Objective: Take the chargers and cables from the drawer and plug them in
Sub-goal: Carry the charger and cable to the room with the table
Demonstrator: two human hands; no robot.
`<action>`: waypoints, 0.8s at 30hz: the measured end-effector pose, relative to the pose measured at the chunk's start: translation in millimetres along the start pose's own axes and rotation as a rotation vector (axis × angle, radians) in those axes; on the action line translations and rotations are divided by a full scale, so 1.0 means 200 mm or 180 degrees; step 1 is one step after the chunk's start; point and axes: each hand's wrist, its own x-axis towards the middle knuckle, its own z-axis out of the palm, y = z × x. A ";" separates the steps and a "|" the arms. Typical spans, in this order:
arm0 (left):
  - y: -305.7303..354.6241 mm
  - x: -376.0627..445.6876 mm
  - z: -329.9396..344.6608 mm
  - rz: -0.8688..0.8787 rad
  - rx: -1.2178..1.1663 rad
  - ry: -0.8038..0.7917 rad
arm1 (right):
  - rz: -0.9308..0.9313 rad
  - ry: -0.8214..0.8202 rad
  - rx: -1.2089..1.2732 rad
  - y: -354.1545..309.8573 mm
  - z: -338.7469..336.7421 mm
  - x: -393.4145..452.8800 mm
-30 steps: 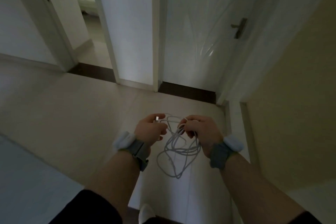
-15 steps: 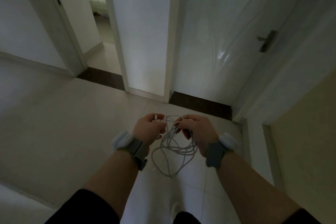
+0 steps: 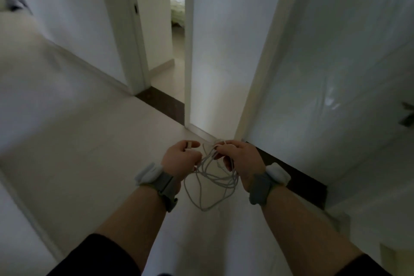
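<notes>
White door (image 3: 336, 74) and doorframe (image 3: 253, 74) beyond cable (image 3: 210, 184)

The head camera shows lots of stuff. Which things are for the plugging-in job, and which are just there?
For the job:
- tangled white cable, loops hanging between both hands
- left hand, pinching a small white plug end
- right hand, gripping the cable strands

Just there:
- grey wristbands with white pads
- white doors
- dark door handle
- pale tiled floor

no readable text, labels, brands, numbers or signs show anywhere in this view.
</notes>
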 end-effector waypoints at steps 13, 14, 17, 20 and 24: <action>0.24 0.96 -0.36 -0.0101 0.0061 0.0442 | -0.0135 0.0074 0.0064 -0.22 0.43 0.95; 0.26 1.03 -0.40 -0.0087 0.0084 0.0435 | -0.0128 0.0094 0.0055 -0.24 0.48 1.03; 0.36 1.24 -0.52 -0.0060 0.0101 0.0439 | -0.0133 0.0065 0.0056 -0.33 0.61 1.24; 0.44 1.42 -0.63 -0.0065 0.0120 0.0419 | -0.0113 0.0015 0.0035 -0.39 0.71 1.45; 0.53 1.66 -0.72 -0.0109 0.0042 0.0381 | -0.0102 -0.0040 -0.0003 -0.47 0.82 1.74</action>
